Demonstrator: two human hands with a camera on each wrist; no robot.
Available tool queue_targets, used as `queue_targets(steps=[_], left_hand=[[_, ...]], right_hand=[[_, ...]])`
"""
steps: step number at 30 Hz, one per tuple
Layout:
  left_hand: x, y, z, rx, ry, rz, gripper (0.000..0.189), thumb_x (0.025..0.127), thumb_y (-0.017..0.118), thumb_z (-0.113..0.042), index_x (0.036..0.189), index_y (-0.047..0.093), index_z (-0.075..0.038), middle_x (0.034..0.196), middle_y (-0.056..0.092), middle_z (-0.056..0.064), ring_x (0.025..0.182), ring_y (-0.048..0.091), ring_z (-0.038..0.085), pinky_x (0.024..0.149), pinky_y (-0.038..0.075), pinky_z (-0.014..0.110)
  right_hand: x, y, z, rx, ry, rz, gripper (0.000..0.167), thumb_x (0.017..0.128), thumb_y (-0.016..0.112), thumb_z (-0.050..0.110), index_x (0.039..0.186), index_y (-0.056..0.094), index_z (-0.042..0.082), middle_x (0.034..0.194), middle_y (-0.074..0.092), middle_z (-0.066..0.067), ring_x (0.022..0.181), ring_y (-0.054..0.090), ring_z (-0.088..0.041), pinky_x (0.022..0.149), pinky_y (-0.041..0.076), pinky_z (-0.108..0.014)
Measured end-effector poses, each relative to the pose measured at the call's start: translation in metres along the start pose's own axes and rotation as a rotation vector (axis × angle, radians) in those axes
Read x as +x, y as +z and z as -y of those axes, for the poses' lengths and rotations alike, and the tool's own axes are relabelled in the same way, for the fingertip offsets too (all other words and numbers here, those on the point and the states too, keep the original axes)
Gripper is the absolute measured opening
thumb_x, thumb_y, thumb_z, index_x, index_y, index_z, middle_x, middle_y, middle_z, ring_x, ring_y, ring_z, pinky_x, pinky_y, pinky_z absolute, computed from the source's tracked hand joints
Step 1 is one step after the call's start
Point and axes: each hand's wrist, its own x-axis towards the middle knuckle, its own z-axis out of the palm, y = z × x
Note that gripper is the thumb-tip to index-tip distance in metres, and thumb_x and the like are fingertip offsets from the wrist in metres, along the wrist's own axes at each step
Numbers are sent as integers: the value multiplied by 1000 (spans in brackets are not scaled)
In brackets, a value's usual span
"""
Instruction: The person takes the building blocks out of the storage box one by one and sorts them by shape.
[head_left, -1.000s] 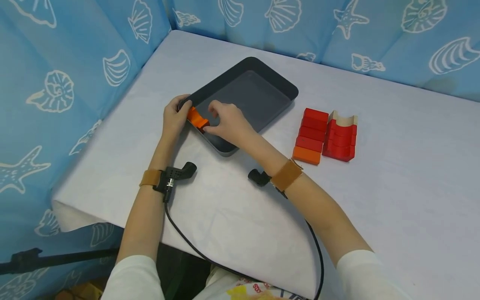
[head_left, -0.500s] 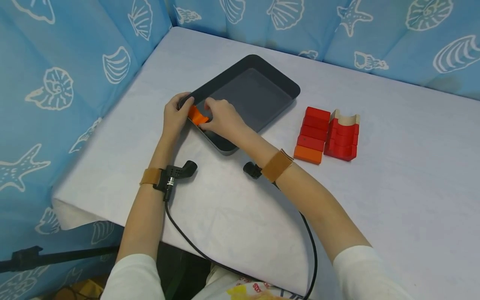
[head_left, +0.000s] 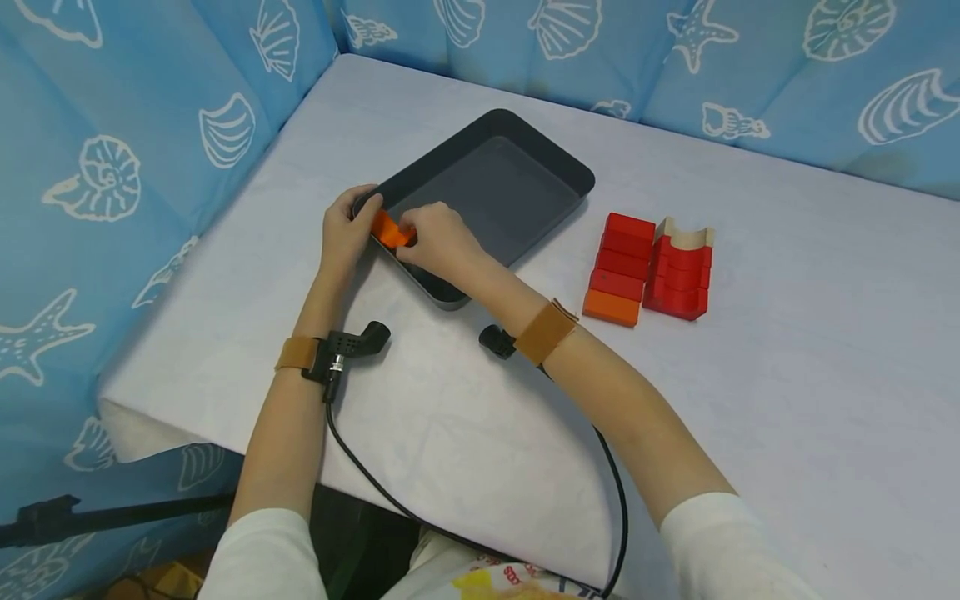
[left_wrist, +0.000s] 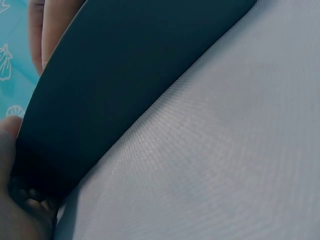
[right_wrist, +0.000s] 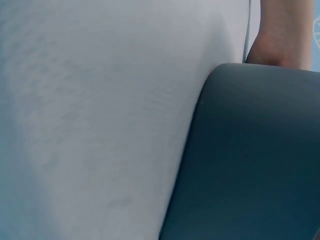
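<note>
A dark grey rectangular tray (head_left: pixel 495 179) lies at an angle on the white-covered table. My left hand (head_left: pixel 347 233) grips its near-left corner, with the thumb over the rim. Orange blocks (head_left: pixel 386 228) with a curved hollow sit inside the tray against that end, close to the left thumb. From the right, my right hand (head_left: pixel 444 242) reaches over the tray and pinches the nearer end of the orange blocks between thumb and forefinger. Its fingers partly cover them, so how many blocks there are is unclear. In the left wrist view, the tray's outer wall (left_wrist: pixel 100 75) hides the blocks.
Right of the tray stands a row of red blocks (head_left: pixel 627 250) with an orange block (head_left: pixel 611 307) at its near end. Beside it is a row of hollowed red blocks (head_left: pixel 678 279) ending in a beige one (head_left: pixel 686 237). A blue shell-patterned curtain (head_left: pixel 570 42) borders the table.
My right hand has shifted slightly left along the tray's end, and its thumb and forefinger have closed together on the orange blocks. The left hand keeps its grip on the corner.
</note>
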Motion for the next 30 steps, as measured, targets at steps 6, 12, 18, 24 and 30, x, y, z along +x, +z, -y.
queue_targets(steps=[6,12,18,24,30], left_hand=[[-1,1,-3,12,-18,2,36,90,51,-23,117,56,-1,116,54,11,97,49,15,82,38,22],[-2,1,-5,10,-32,-4,36,90,50,-24,118,56,-1,115,54,11,94,49,15,80,39,23],[-2,2,-8,13,-39,-3,36,90,50,-24,118,56,-1,118,53,11,99,48,16,83,38,23],[-3,2,-6,15,-47,5,37,91,49,-24,119,55,-1,120,52,12,104,47,17,87,36,24],[-4,1,-4,41,-58,0,37,91,49,-26,119,55,-3,120,52,9,103,46,16,86,36,24]], right_hand=[[0,0,-3,-28,35,48,26,83,63,21,104,62,5,97,62,-8,80,58,-17,71,45,-22],[-1,-1,-5,-22,36,69,24,83,64,20,102,61,5,97,61,-8,83,57,-17,73,45,-24],[-3,-2,-7,-7,29,51,21,83,63,16,101,61,5,96,61,-8,81,56,-16,71,44,-23],[-7,-3,-14,29,27,32,21,82,64,16,101,61,6,95,60,-8,82,54,-17,72,43,-24],[-12,-4,-16,82,24,3,20,80,64,12,99,63,6,94,60,-8,80,54,-16,69,43,-23]])
